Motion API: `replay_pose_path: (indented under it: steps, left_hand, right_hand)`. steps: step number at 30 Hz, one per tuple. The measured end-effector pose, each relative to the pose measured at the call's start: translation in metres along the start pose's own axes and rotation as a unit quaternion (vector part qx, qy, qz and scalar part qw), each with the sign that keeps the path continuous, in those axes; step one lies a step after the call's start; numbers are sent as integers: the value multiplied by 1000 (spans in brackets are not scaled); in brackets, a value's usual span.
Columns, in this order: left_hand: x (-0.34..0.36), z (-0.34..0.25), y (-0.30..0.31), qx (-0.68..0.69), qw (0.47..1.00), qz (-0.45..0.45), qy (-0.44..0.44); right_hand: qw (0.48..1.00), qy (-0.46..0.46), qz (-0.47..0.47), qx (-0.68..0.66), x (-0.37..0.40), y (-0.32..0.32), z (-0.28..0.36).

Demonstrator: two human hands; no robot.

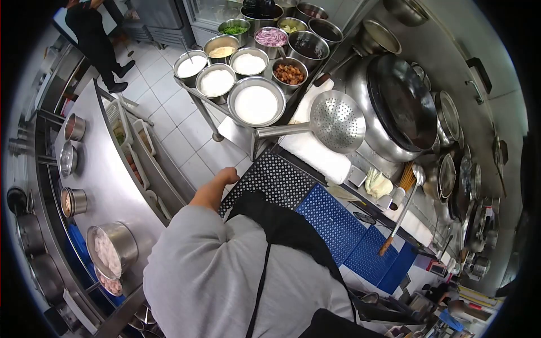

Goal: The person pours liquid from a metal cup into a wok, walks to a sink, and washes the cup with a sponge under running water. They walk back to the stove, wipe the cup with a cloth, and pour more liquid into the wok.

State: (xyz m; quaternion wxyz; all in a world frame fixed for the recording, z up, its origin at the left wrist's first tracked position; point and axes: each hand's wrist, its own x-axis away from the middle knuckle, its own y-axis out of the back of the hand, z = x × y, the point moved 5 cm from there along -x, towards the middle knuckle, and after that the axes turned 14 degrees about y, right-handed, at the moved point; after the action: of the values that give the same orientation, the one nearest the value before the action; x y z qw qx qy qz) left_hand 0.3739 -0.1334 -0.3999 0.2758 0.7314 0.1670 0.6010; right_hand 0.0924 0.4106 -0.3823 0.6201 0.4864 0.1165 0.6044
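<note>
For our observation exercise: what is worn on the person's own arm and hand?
The left arm has a loose light-grey sleeve reaching about the elbow; below it is bare. The left hand wears no glove. The right hand is out of view.

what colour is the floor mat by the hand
Black with pale dots: the floor mat beside the left hand, clearest in the head view.
</note>
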Motion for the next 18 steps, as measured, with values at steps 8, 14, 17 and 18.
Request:
replay_pose_path:
  steps: [8, 14, 17, 18]
  left_hand:
    - [-6, -135, -37, -31, 949, -36, -312]
    - [68, -199, -64, -30, 903, 84, -419]
    - [62, -186, -77, -103, 906, 136, -388]
    - [59, -177, -77, -134, 906, 144, -374]
  right_hand:
    - [925, -144, -237, -258, -105, 131, 2]
    - [958, -89, -266, -55, -116, 161, 95]
    - [965, -108, -225, -76, -93, 132, 103]
    - [966, -107, -224, -77, -80, 117, 101]
